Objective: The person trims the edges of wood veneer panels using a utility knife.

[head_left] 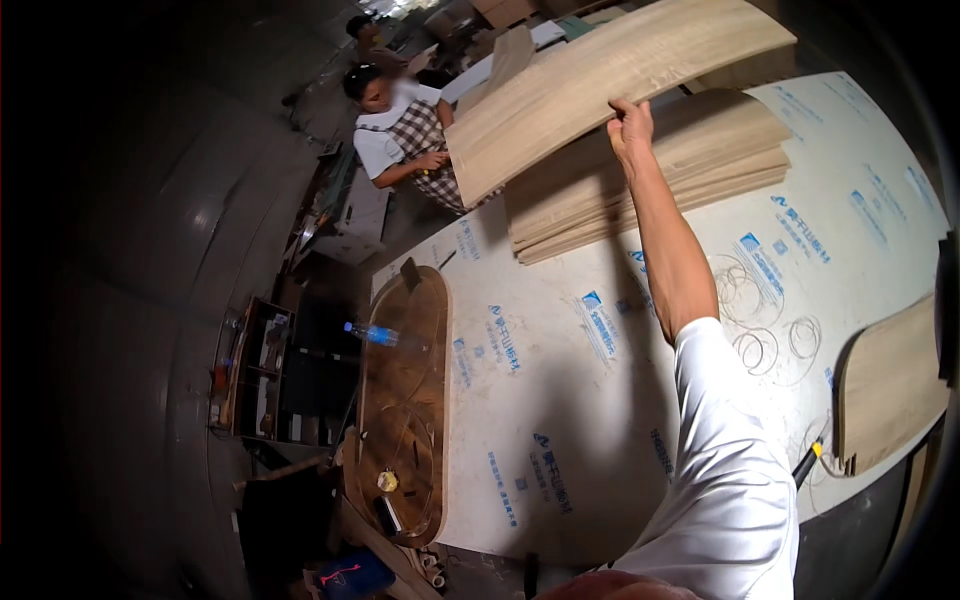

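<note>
My right hand [632, 127] is closed around the near edge of a long light wood board [600, 85]. That board is raised and tilted above a stack of similar wood boards [650, 200] on the white table [570, 400]. My right arm stretches forward across the table in a white sleeve. The thumb and fingers pinch the board's edge near its middle. The board's left end reaches close to a person in a checked apron [440, 140]. My left hand is not in view.
A brown oval tray [405, 400] at the table's left holds a water bottle [371, 333] and a tape roll [388, 481]. Thin coiled strips [755, 350] lie right of my arm. More curved boards [890, 385] and a yellow-and-black-handled tool [808, 463] are at the right edge.
</note>
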